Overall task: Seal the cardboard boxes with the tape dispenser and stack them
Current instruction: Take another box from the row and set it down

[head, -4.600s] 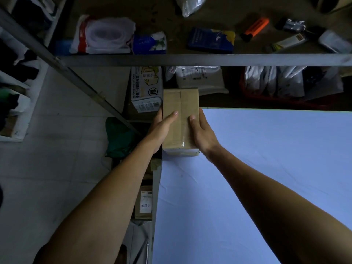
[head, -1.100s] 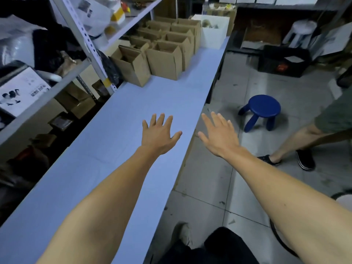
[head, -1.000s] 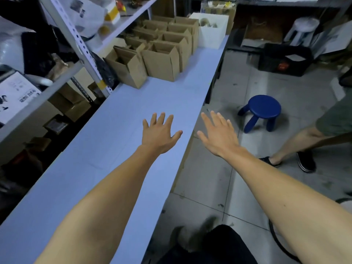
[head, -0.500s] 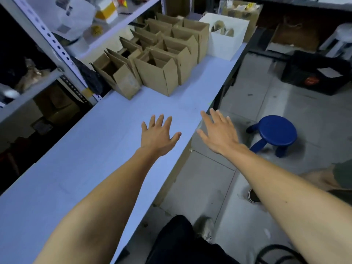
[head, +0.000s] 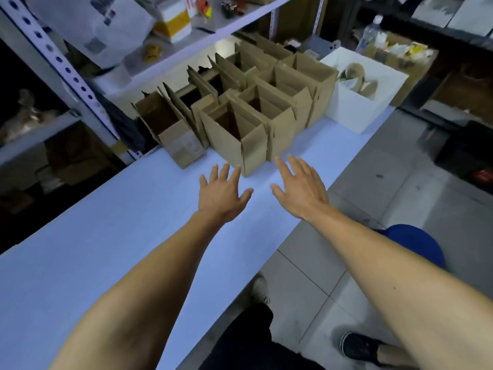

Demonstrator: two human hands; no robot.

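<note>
Both the left hand (head: 222, 194) and right hand (head: 300, 189) hover flat with fingers spread, holding nothing. Just beyond them, rectangular open-topped corrugated cardboard boxes (head: 240, 129) cluster on the smooth pale-blue desk (head: 106, 236).

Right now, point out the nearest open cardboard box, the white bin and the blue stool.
nearest open cardboard box (head: 234, 145): head view, its front left wall.
white bin (head: 354, 113): head view, its front wall.
blue stool (head: 416, 244): head view, its seat top.
</note>
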